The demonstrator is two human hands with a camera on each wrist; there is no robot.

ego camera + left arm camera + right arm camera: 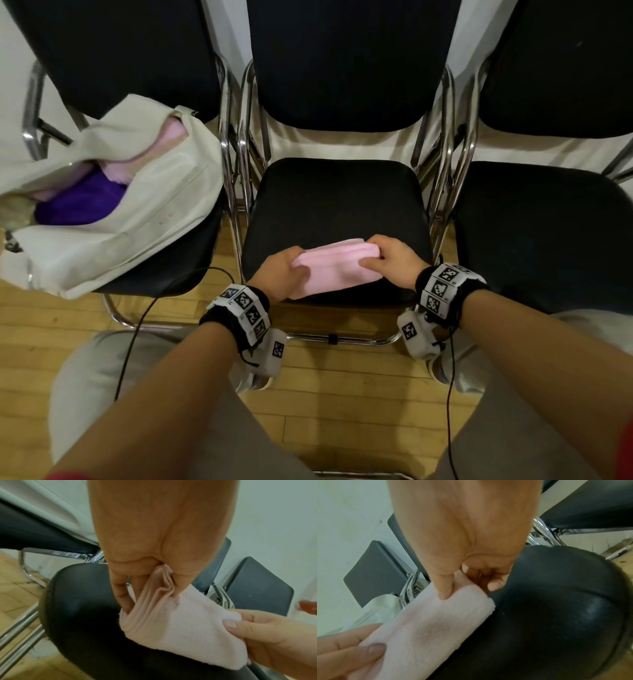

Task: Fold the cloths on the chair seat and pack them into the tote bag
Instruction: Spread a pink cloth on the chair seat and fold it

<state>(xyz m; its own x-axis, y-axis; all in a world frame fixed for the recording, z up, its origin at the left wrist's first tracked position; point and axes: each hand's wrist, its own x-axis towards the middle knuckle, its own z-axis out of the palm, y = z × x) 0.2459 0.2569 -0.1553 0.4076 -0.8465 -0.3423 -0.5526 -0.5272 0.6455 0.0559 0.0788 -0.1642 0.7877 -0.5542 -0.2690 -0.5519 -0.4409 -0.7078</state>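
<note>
- On the black padded chair seat (337,202), near its front edge, lies the folded pink fleecy cloth (337,269).
- Left hand (282,274) and right hand (394,258) each pinch 1 end.
- It looks light and floppy; best gripped across all layers.

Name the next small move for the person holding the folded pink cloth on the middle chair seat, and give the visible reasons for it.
Probably lift the pink cloth and carry it left to the tote bag. It already looks folded into a compact stack, the left hand and right hand each pinch one end, and the bag lies open on the neighbouring chair with a purple cloth already inside.
</note>
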